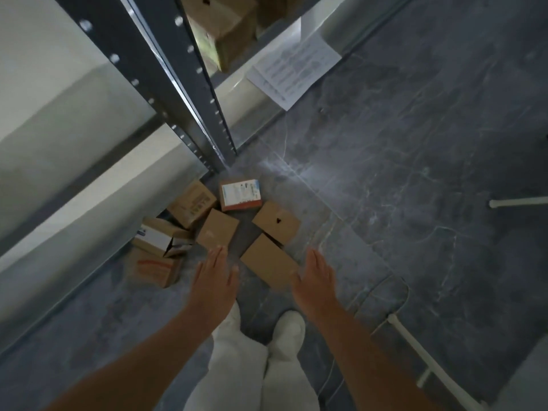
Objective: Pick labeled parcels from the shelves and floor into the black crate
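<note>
Over on the left, pale shelf boards run back from a dark grey metal upright pierced with a row of holes. At the foot of that upright a cluster of cardboard parcels lies on the grey marbled floor. Furthest left is a box with an orange stripe, half under the lowest shelf, and just above it a box with a white label and a loose flap. Behind those sits a printed brown box, then a plain brown box lying tilted.

The person's left hand is stretched forward, flat and empty, grip spread wide, its fingertips overlapping the near edge of that plain box; I cannot tell whether they touch it. Below are white trouser legs and a white shoe.

Further back, close to the upright's foot, is a parcel with a white and blue label. Right of it lies a box with a small dark hole, and nearer, a long plain carton. The right hand hovers at that carton's right end, palm down, grip also unclenched and holding nothing.

Up on the right, a printed sheet of paper hangs from a shelf edge, with more brown boxes above it.
</note>
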A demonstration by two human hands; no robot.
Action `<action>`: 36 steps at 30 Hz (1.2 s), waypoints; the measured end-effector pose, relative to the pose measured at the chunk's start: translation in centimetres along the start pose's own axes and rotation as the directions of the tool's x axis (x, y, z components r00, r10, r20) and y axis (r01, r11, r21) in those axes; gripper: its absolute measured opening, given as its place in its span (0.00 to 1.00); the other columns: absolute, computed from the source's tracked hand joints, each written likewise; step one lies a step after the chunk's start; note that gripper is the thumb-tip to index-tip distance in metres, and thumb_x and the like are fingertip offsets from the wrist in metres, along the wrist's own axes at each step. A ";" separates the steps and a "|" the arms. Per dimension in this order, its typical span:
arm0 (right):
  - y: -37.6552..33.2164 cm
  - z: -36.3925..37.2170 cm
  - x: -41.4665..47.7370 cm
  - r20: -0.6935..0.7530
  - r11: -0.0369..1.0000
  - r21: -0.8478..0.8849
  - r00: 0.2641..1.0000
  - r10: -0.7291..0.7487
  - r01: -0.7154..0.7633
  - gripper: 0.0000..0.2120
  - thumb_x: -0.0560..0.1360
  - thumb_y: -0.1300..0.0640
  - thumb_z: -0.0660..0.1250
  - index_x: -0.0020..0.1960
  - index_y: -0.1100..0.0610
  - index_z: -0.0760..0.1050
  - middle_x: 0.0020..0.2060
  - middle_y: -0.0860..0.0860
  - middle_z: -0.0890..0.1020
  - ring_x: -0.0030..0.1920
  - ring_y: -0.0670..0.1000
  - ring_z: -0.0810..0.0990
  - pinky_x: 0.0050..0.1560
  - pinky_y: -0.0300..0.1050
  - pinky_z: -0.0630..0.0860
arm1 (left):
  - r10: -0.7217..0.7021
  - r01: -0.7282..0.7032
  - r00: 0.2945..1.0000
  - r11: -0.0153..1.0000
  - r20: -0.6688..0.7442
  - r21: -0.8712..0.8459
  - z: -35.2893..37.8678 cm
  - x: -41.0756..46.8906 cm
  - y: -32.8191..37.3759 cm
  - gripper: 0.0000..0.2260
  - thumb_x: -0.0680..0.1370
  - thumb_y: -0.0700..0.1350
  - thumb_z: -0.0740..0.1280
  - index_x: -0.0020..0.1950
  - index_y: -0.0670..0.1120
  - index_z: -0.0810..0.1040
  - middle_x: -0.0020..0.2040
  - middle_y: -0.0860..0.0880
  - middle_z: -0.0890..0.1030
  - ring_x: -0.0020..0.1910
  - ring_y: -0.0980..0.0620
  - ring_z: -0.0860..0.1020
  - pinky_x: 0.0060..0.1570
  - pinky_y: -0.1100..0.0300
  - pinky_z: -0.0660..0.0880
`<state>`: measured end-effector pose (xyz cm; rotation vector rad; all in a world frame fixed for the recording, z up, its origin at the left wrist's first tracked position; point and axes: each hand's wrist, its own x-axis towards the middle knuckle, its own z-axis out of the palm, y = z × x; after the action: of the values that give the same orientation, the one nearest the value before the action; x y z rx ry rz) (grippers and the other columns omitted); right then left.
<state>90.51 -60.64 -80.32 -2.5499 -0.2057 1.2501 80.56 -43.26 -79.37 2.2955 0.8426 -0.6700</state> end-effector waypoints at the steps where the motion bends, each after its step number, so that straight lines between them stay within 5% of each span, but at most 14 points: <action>1: 0.9 1.2 1.3 0.001 0.999 0.014 0.999 0.035 -0.035 0.31 0.83 0.53 0.56 0.80 0.61 0.46 0.79 0.56 0.51 0.79 0.53 0.48 0.77 0.49 0.45 | -0.016 0.016 0.999 1.000 0.035 -0.003 1.6 1.2 -0.8 0.24 0.84 0.46 0.55 0.79 0.41 0.56 0.79 0.44 0.57 0.79 0.47 0.54 0.75 0.53 0.50; 4: 4.0 4.8 5.6 0.029 0.977 0.137 0.987 0.161 -0.163 0.29 0.81 0.56 0.59 0.78 0.65 0.55 0.76 0.61 0.60 0.76 0.58 0.59 0.75 0.53 0.57 | -0.041 0.047 0.991 0.998 0.125 -0.041 6.1 4.7 -2.9 0.25 0.83 0.45 0.58 0.78 0.41 0.56 0.79 0.43 0.58 0.78 0.46 0.56 0.75 0.53 0.55; 8: 8.9 11.1 12.4 0.093 0.867 0.391 0.951 0.296 -0.308 0.20 0.77 0.61 0.65 0.67 0.65 0.70 0.59 0.62 0.78 0.58 0.63 0.78 0.58 0.58 0.76 | -0.050 0.072 0.976 0.993 0.214 -0.097 11.3 10.7 -5.6 0.27 0.82 0.43 0.61 0.79 0.41 0.54 0.79 0.43 0.57 0.77 0.44 0.59 0.73 0.52 0.61; 11: 10.0 13.4 16.3 0.226 0.778 0.472 0.910 0.347 -0.414 0.16 0.79 0.67 0.59 0.66 0.65 0.70 0.60 0.60 0.76 0.59 0.58 0.76 0.59 0.47 0.74 | -0.070 0.085 0.956 0.996 0.284 -0.040 14.5 15.9 -7.5 0.27 0.83 0.45 0.59 0.79 0.42 0.52 0.79 0.43 0.57 0.76 0.45 0.61 0.72 0.54 0.62; 13: 10.3 14.1 17.8 0.284 0.742 0.482 0.884 0.370 -0.466 0.08 0.79 0.69 0.57 0.49 0.61 0.73 0.47 0.55 0.76 0.47 0.54 0.76 0.47 0.40 0.71 | -0.116 0.146 0.942 0.987 0.316 -0.072 15.8 18.6 -7.7 0.26 0.84 0.46 0.58 0.79 0.42 0.54 0.78 0.44 0.59 0.76 0.46 0.62 0.71 0.55 0.62; 14: 10.5 14.7 18.7 0.295 0.706 0.516 0.874 0.386 -0.486 0.12 0.78 0.71 0.57 0.39 0.60 0.71 0.37 0.53 0.74 0.37 0.52 0.73 0.38 0.41 0.68 | -0.144 0.194 0.929 0.974 0.340 -0.118 16.2 19.6 -7.6 0.26 0.83 0.46 0.59 0.79 0.42 0.56 0.78 0.44 0.61 0.75 0.45 0.63 0.71 0.55 0.62; 17: 10.2 15.0 19.2 0.333 0.568 0.606 0.826 0.454 -0.556 0.17 0.73 0.76 0.57 0.30 0.60 0.66 0.28 0.54 0.65 0.29 0.52 0.64 0.31 0.44 0.61 | -0.194 0.319 0.896 0.908 0.400 -0.273 16.5 20.0 -6.0 0.22 0.83 0.45 0.60 0.76 0.40 0.63 0.73 0.42 0.69 0.70 0.44 0.69 0.64 0.57 0.67; 21: 7.7 12.9 15.7 0.312 0.446 0.725 0.828 0.467 -0.525 0.12 0.65 0.72 0.60 0.46 0.61 0.70 0.37 0.56 0.70 0.36 0.54 0.69 0.34 0.46 0.66 | -0.225 0.380 0.893 0.841 0.391 -0.384 14.9 16.1 -4.6 0.19 0.82 0.43 0.59 0.73 0.43 0.66 0.67 0.40 0.73 0.58 0.44 0.75 0.54 0.53 0.71; 24: 5.2 10.2 12.0 0.298 0.488 0.714 0.849 0.436 -0.502 0.21 0.68 0.74 0.59 0.59 0.61 0.69 0.41 0.55 0.71 0.39 0.54 0.70 0.33 0.43 0.66 | -0.273 0.397 0.905 0.817 0.327 -0.418 12.4 12.3 -5.5 0.08 0.77 0.49 0.62 0.46 0.63 0.67 0.50 0.39 0.79 0.45 0.45 0.77 0.46 0.47 0.76; 26: 3.0 7.8 9.4 0.310 0.509 0.697 0.852 0.422 -0.506 0.23 0.70 0.76 0.57 0.61 0.59 0.68 0.38 0.54 0.69 0.37 0.51 0.68 0.31 0.42 0.64 | -0.300 0.403 0.909 0.809 0.289 -0.429 10.9 10.3 -6.4 0.07 0.72 0.52 0.63 0.39 0.63 0.66 0.44 0.43 0.79 0.43 0.42 0.80 0.49 0.43 0.80; 28: 0.3 4.7 6.7 0.319 0.561 0.654 0.857 0.404 -0.507 0.25 0.69 0.75 0.60 0.61 0.55 0.64 0.36 0.51 0.66 0.34 0.50 0.66 0.30 0.41 0.63 | -0.286 0.354 0.935 0.791 0.211 -0.499 5.7 6.7 -3.9 0.05 0.76 0.46 0.64 0.44 0.57 0.71 0.38 0.47 0.77 0.35 0.50 0.76 0.41 0.47 0.77; 30: -2.9 1.3 4.1 0.321 0.597 0.628 0.865 0.385 -0.499 0.25 0.67 0.72 0.64 0.60 0.56 0.63 0.39 0.53 0.69 0.37 0.53 0.70 0.33 0.44 0.68 | -0.271 0.312 0.950 0.765 0.156 -0.564 0.6 3.7 -1.9 0.05 0.80 0.42 0.62 0.51 0.53 0.73 0.41 0.55 0.76 0.38 0.58 0.75 0.39 0.63 0.75; 33: -7.5 -3.9 0.7 0.255 0.696 0.561 0.893 0.371 -0.449 0.28 0.73 0.73 0.60 0.72 0.63 0.66 0.59 0.62 0.76 0.56 0.61 0.77 0.49 0.48 0.75 | -0.243 0.245 0.966 0.748 0.089 -0.617 -6.1 0.5 0.2 0.08 0.81 0.46 0.62 0.56 0.49 0.78 0.48 0.50 0.82 0.47 0.52 0.81 0.46 0.62 0.79; 36: -12.0 -8.7 -3.3 0.140 0.720 0.647 0.967 0.214 -0.252 0.28 0.71 0.70 0.60 0.71 0.64 0.68 0.49 0.59 0.76 0.47 0.57 0.76 0.40 0.43 0.71 | -0.237 0.161 0.971 0.720 -0.021 -0.676 -12.8 -2.5 2.3 0.07 0.82 0.46 0.62 0.52 0.48 0.80 0.44 0.50 0.82 0.44 0.54 0.80 0.41 0.64 0.75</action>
<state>95.38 -51.81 -68.91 -1.9461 0.4932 1.1952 83.60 -37.05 -68.10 1.5962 1.1697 -0.2518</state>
